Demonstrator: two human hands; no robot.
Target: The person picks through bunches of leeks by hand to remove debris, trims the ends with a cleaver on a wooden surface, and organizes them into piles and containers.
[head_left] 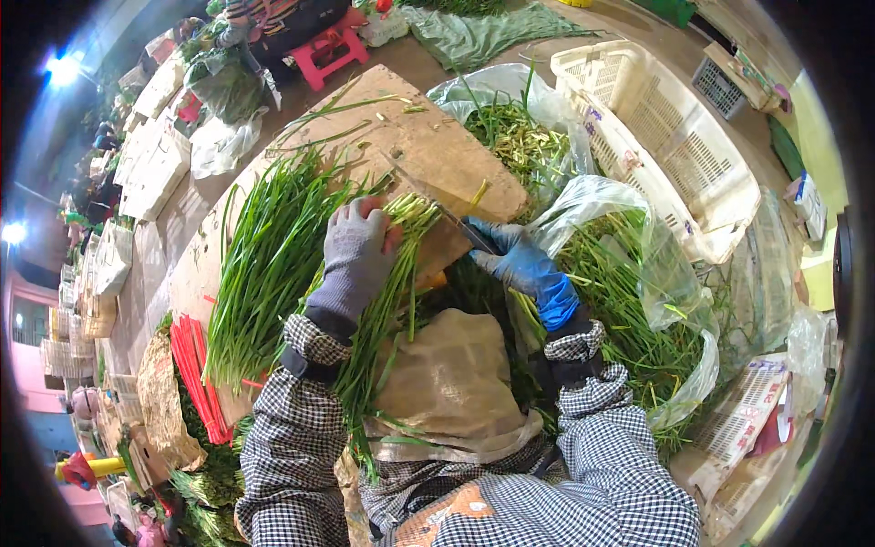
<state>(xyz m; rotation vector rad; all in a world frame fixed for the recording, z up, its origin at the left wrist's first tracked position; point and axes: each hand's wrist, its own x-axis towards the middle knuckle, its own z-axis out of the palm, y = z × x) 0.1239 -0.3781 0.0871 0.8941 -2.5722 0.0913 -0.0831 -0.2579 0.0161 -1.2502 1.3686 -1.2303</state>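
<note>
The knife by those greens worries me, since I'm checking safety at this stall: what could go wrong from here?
1. The knife lies across the bunch of greens close to the gloved left hand pressing it down; a slip could nick the fingers.
2. The right hand holds the handle in a blue glove; a damp glove might weaken that grip.
3. Cut ends could fall past the clear bag beside the board.

Both checked-sleeved forearms reach forward from below, the grey-gloved left hand (pixel 358 248) pressing palm-down with fingers curled, the blue-gloved right hand (pixel 521 264) closed in a grip.
</note>
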